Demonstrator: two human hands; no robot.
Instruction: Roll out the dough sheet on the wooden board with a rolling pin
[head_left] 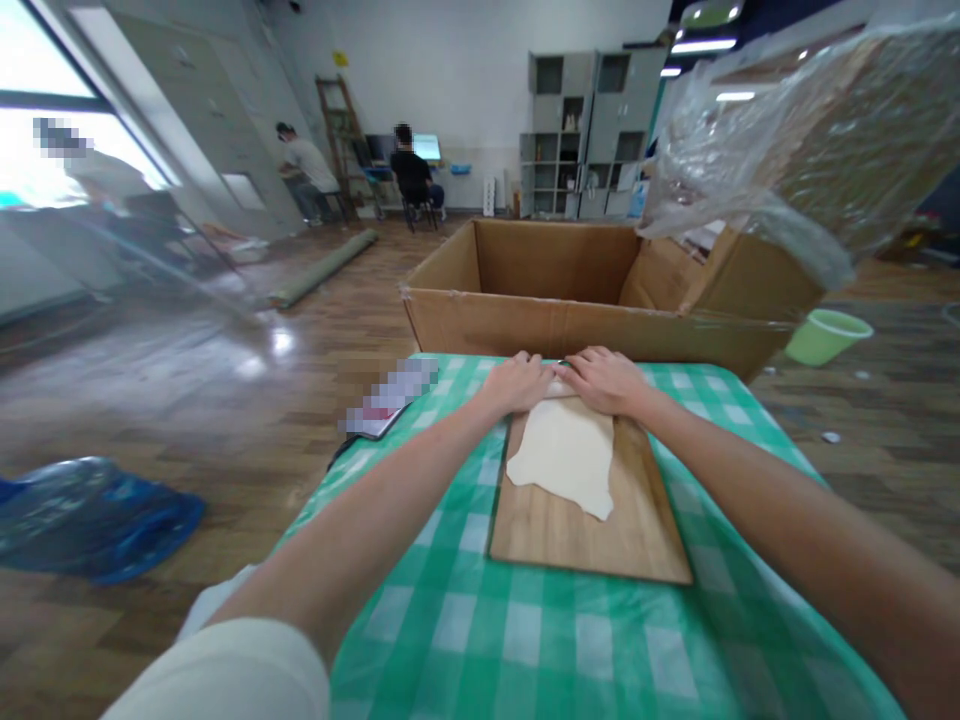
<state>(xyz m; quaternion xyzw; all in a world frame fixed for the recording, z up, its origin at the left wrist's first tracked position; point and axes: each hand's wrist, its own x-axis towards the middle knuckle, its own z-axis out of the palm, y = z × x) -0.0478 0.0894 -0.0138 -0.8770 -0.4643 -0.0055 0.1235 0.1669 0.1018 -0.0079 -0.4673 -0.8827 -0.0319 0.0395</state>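
A thin sheet of pale dough with an uneven edge lies on a wooden board. At the board's far end, my left hand and my right hand are side by side, fingers curled over a pale roll at the dough's far edge. Whether this roll is a rolling pin or the dough rolled up, I cannot tell, since my hands cover most of it. The board rests on a green-and-white checked tablecloth.
Just beyond the table stands a big open cardboard box, with plastic-wrapped material at its right. A phone-like object lies at the table's left edge. A green bucket and a blue plastic bag are on the floor. Several people sit farther back.
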